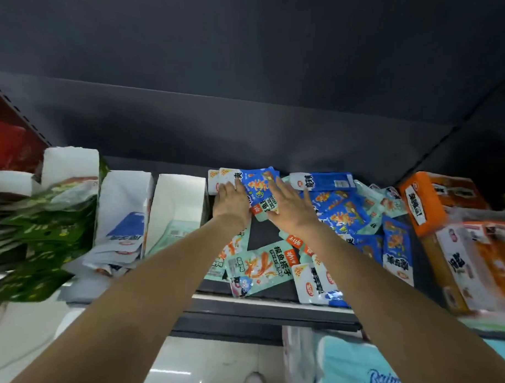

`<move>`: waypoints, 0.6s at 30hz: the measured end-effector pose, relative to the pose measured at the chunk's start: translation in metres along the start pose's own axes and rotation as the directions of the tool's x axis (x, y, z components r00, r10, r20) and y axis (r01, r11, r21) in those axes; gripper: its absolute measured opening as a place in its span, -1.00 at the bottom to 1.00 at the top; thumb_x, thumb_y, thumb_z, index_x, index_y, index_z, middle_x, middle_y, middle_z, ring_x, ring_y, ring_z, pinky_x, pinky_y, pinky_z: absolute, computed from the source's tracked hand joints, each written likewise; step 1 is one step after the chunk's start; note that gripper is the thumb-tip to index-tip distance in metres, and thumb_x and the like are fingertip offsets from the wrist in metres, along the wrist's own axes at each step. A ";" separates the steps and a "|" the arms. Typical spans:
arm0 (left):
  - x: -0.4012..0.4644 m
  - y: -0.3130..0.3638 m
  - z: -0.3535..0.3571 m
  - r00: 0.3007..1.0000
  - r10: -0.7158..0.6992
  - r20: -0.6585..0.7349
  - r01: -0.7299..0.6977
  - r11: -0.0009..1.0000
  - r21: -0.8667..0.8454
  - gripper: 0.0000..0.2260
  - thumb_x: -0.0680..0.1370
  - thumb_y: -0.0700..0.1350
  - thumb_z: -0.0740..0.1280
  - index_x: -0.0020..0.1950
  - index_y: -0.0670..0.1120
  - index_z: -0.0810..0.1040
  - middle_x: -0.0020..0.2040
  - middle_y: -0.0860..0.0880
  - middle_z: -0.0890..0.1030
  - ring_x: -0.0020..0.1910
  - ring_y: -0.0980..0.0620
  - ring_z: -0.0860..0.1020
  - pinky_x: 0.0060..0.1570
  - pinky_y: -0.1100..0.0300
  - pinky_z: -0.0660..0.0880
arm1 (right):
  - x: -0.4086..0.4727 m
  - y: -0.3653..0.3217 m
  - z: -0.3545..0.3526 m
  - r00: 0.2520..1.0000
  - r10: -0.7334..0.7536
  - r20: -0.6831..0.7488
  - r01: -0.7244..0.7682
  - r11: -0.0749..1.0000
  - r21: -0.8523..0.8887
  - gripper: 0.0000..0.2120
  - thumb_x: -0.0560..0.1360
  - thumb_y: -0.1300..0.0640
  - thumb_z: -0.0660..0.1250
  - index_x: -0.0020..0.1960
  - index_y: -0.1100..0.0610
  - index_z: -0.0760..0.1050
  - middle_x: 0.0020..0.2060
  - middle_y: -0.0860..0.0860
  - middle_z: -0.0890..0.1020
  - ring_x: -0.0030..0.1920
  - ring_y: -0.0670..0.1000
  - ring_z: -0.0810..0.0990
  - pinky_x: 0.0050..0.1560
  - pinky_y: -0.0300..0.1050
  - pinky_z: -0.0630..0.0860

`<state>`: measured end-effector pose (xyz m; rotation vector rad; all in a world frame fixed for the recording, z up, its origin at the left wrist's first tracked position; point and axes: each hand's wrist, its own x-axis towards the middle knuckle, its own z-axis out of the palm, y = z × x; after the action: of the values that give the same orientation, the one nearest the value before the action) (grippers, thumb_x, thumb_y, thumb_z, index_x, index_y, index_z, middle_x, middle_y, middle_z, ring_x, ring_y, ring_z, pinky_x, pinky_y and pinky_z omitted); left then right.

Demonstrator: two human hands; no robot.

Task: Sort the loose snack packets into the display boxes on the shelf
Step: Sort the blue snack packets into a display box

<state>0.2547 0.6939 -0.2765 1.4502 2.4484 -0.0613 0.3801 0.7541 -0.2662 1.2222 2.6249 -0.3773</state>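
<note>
Both forearms extended over shelf edge (266,301); left hand (231,202) and right hand (292,208), grip wide with fingers flat, pressing blue snack packets (261,191) together at shelf rear, probably gathering them for white display boxes (177,205) alongside.

A red package (3,145) stood at the far left edge, behind the white cartons. Below the shelf lip, a pale glossy floor (194,368) showed bright reflections, and the toe of a light shoe (253,381) sat near the bottom edge. To the lower right lay soft wrapped bundles, one light blue with cursive lettering (363,370) and a pinkish-white one (298,353) just beside it. Dark grey panelling (241,62) filled the upper part of the view.
</note>
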 end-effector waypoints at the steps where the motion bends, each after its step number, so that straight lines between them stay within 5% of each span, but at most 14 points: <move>1: 0.002 0.002 0.004 1.000 -0.011 -0.029 0.011 1.000 0.026 -0.25 0.55 0.02 0.32 0.52 -0.25 -0.06 0.45 -0.26 0.20 0.45 -0.21 0.18 0.40 0.03 0.19 | 0.004 0.002 0.002 0.999 -0.011 0.033 0.012 1.000 -0.029 -0.32 0.60 -0.06 0.11 0.54 0.01 -0.22 0.54 -0.03 -0.17 0.53 0.00 -0.16 0.44 0.16 -0.31; 6: 0.003 0.007 0.001 0.990 -0.086 -0.111 0.084 0.996 -0.028 -0.47 0.48 0.00 0.42 0.30 -0.24 0.33 0.26 -0.20 0.34 0.27 -0.14 0.36 0.20 0.08 0.38 | 0.009 0.010 0.012 0.999 -0.009 0.041 0.006 0.997 0.072 -0.35 0.60 -0.03 0.11 0.55 0.01 -0.18 0.54 -0.02 -0.01 0.52 0.00 0.03 0.45 0.17 -0.29; 10: -0.004 0.009 -0.012 0.977 0.000 -0.215 -0.068 0.948 -0.310 -0.74 0.53 -0.37 0.25 0.21 -0.22 0.44 0.17 -0.22 0.38 0.07 -0.21 0.50 0.06 0.00 0.50 | 0.007 0.006 0.002 0.998 0.023 -0.051 -0.007 0.954 0.298 -0.23 0.55 -0.02 0.24 0.53 -0.07 -0.24 0.48 0.10 0.15 0.45 0.13 0.23 0.44 0.24 0.10; 13: -0.025 0.011 -0.031 0.923 0.136 -0.360 -0.270 0.896 -0.354 -0.75 0.52 -0.38 0.23 0.15 -0.19 0.53 0.11 -0.19 0.48 -0.03 -0.20 0.54 -0.09 -0.03 0.52 | -0.007 0.000 -0.013 0.960 0.093 -0.265 0.003 0.940 0.342 -0.33 0.55 0.05 0.27 0.52 -0.11 -0.05 0.33 0.14 0.21 0.19 0.12 0.46 -0.04 -0.02 0.50; 15: -0.043 0.007 -0.044 0.879 0.200 -0.433 -0.354 0.882 -0.312 -0.78 0.56 -0.29 0.23 0.17 -0.15 0.56 0.08 -0.16 0.55 0.02 -0.15 0.53 -0.07 0.00 0.50 | -0.023 -0.003 -0.022 0.914 0.089 -0.397 0.014 0.968 0.249 -0.57 0.58 0.08 0.22 0.42 -0.06 0.22 0.26 0.12 0.24 0.07 0.12 0.50 -0.28 -0.08 0.44; 18: -0.068 -0.010 -0.067 0.811 0.242 -0.532 -0.443 0.849 -0.289 -0.82 0.55 -0.18 0.31 0.13 -0.11 0.57 -0.02 -0.11 0.60 -0.01 -0.09 0.53 -0.05 0.04 0.47 | -0.044 -0.011 -0.030 0.887 0.092 -0.452 0.039 0.961 0.272 -0.75 0.61 0.06 0.15 0.26 0.03 0.45 0.15 0.06 0.32 0.00 0.07 0.50 -0.30 -0.09 0.40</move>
<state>0.2612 0.6433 -0.1953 1.8465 2.2706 0.9374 0.3966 0.7260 -0.2227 1.6089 3.0259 -0.5152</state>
